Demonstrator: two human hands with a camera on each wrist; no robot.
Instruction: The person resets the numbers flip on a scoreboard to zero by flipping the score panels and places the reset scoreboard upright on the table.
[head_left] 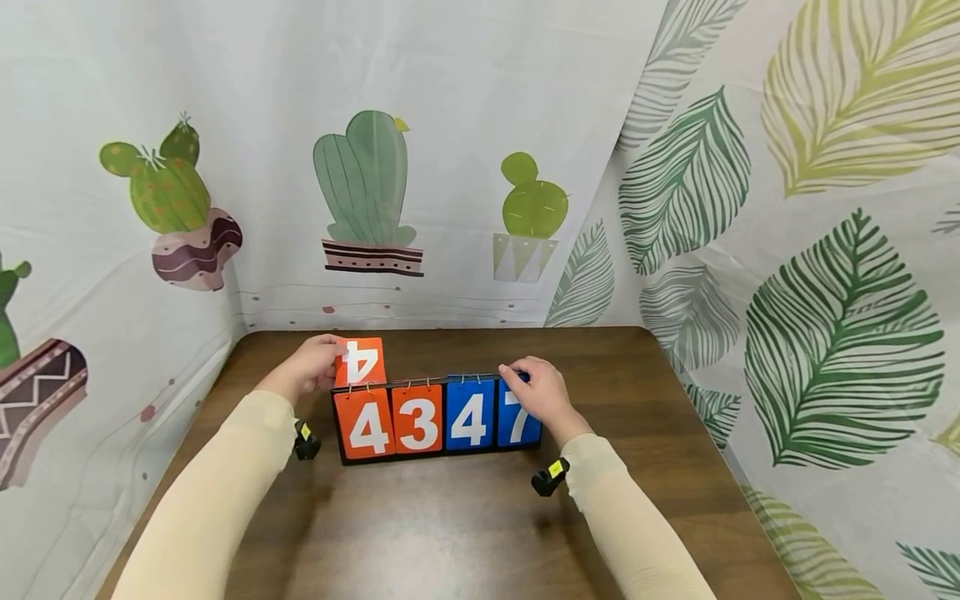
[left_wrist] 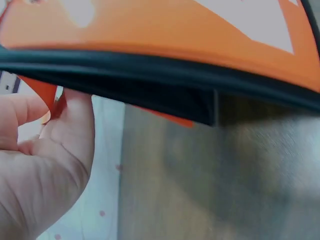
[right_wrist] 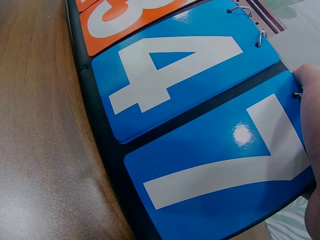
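A flip scoreboard (head_left: 444, 457) with a black frame stands on the table, its front reading 4, 3 on orange cards and 4, 7 on blue ones. Above its left end, one orange number card (head_left: 372, 360) is raised on the rings, showing a 4 turned on its side. My left hand (head_left: 318, 363) pinches that card by its left edge; the left wrist view has the hand (left_wrist: 55, 155) behind the frame. At the other end, my right hand (head_left: 542, 390) grips the top right corner, its thumb over the blue 7 card (right_wrist: 220, 175). The right fingers behind the board are hidden.
The brown wooden table (head_left: 420, 533) extends around the scoreboard. A white curtain (head_left: 465, 75) with printed cacti hangs behind, and a leaf-printed one (head_left: 705, 250) is on the right. Each wrist carries a small black camera (head_left: 551, 477).
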